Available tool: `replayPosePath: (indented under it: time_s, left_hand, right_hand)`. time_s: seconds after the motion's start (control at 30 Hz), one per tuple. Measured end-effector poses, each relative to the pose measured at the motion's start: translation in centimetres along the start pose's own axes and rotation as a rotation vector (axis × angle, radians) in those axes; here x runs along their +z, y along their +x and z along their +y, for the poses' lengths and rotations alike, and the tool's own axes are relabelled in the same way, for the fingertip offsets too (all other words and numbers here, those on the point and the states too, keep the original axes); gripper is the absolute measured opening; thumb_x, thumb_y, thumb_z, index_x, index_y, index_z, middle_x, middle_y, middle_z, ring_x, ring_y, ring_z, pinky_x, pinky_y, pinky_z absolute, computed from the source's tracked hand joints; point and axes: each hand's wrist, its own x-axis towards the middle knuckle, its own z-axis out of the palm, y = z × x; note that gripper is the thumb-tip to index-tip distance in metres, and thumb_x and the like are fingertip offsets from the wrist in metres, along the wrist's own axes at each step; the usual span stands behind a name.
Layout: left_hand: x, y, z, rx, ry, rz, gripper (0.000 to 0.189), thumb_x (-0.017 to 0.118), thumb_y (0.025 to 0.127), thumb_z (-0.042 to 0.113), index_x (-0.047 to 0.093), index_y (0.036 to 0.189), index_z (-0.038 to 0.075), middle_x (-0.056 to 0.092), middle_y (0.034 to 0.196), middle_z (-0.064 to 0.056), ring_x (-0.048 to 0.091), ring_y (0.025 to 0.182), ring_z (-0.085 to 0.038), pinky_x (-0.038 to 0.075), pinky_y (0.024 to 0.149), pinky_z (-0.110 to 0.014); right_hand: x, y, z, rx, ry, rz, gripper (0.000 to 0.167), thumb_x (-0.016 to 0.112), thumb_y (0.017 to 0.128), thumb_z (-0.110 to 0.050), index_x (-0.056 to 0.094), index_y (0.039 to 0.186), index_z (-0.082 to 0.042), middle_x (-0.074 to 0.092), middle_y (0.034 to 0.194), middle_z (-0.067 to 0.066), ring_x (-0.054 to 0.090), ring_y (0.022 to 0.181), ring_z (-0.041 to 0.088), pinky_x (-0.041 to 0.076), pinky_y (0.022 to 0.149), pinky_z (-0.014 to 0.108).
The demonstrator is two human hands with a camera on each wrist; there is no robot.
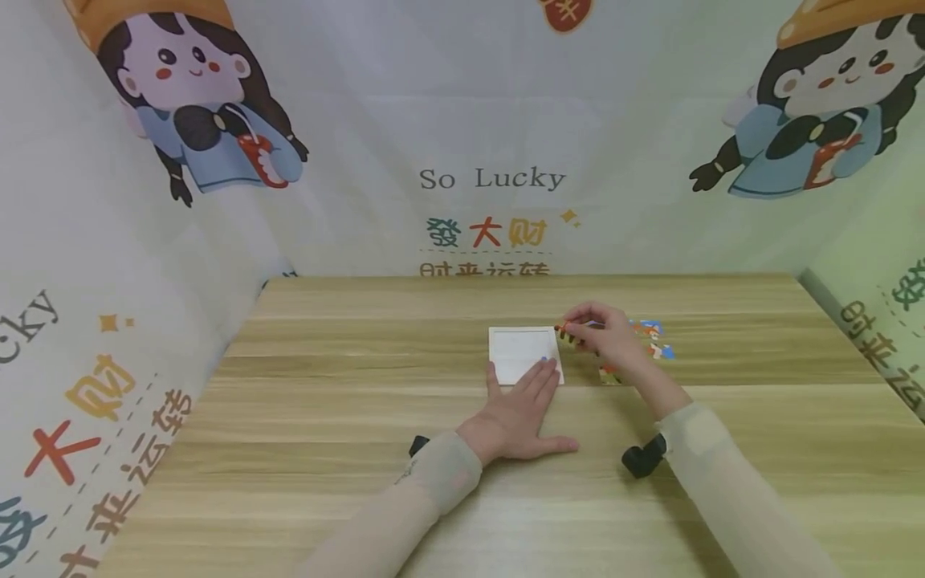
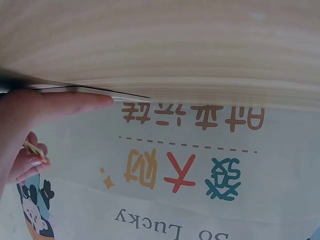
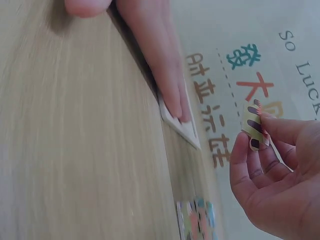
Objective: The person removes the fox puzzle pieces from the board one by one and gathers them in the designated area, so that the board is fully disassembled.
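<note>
A white square puzzle board (image 1: 516,345) lies on the table in the head view. My left hand (image 1: 516,417) lies flat with spread fingers, its fingertips resting on the board's near edge and the thumb pointing right over the wood. Just off the board's upper right corner, my right hand (image 1: 607,333) pinches a small puzzle piece (image 3: 253,125) between thumb and fingers, raised above the table. Black and yellow stripes with a touch of red show on that piece in the right wrist view. A small blue spot (image 1: 544,359) shows on the board beside the left fingertips.
Several colourful puzzle pieces (image 1: 656,351) lie on the table (image 1: 347,401) to the right of the board, partly hidden by the right hand. A printed cloth (image 1: 361,201) hangs behind the table and along both sides. A black wrist camera (image 1: 643,457) sits by the right sleeve.
</note>
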Motion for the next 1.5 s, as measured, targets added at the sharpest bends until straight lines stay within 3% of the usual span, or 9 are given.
replayPosePath:
  time_s: [0.6, 0.9, 1.1, 1.23, 1.5]
  left_hand:
    - [-0.1, -0.2, 0.1, 0.013, 0.020, 0.015, 0.102, 0.037, 0.089, 0.082, 0.012, 0.162, 0.014, 0.000, 0.171, 0.001, 0.000, 0.158, -0.012, 0.005, 0.114, -0.077]
    - [0.0, -0.2, 0.1, 0.011, 0.040, 0.020, 0.103, 0.037, 0.089, 0.081, 0.010, 0.162, 0.014, -0.001, 0.171, 0.001, 0.000, 0.158, -0.012, 0.005, 0.114, -0.077]
    - [0.0, -0.2, 0.1, 0.011, 0.035, 0.021, 0.102, 0.037, 0.089, 0.081, 0.010, 0.162, 0.014, -0.001, 0.171, 0.001, -0.001, 0.158, -0.012, 0.005, 0.114, -0.077]
    - [0.0, -0.2, 0.1, 0.009, 0.031, 0.014, 0.102, 0.037, 0.089, 0.080, 0.010, 0.162, 0.014, -0.001, 0.171, 0.001, -0.001, 0.158, -0.012, 0.005, 0.114, -0.077]
    - [-0.1, -0.1, 0.1, 0.010, 0.033, 0.011, 0.102, 0.037, 0.089, 0.080, 0.009, 0.162, 0.015, -0.002, 0.171, 0.002, -0.001, 0.158, -0.012, 0.005, 0.114, -0.076]
  right_hand:
    - [-5.6, -3.4, 1.4, 0.061, -0.056, 0.043, 0.037, 0.062, 0.099, -0.016, 0.053, 0.124, 0.011, 0.062, 0.092, -0.013, 0.060, 0.084, 0.002, 0.057, 0.073, 0.022]
    - [-7.0, -4.6, 2.6, 0.083, -0.142, 0.041, 0.036, 0.061, 0.099, -0.014, 0.056, 0.123, 0.012, 0.062, 0.095, -0.013, 0.058, 0.085, -0.002, 0.056, 0.073, 0.020]
    - [-7.2, -5.1, 3.0, 0.097, -0.144, 0.024, 0.036, 0.062, 0.098, -0.011, 0.057, 0.121, 0.015, 0.062, 0.091, -0.012, 0.059, 0.082, -0.001, 0.057, 0.072, 0.021]
    - [-7.3, -5.2, 3.4, 0.107, -0.182, -0.010, 0.033, 0.062, 0.098, -0.011, 0.059, 0.120, 0.013, 0.068, 0.094, -0.008, 0.060, 0.081, 0.000, 0.057, 0.071, 0.022]
    - [-7.3, -5.0, 3.7, 0.082, -0.243, -0.041, 0.026, 0.064, 0.095, -0.006, 0.063, 0.112, 0.013, 0.072, 0.104, 0.015, 0.059, 0.077, 0.001, 0.055, 0.065, 0.022]
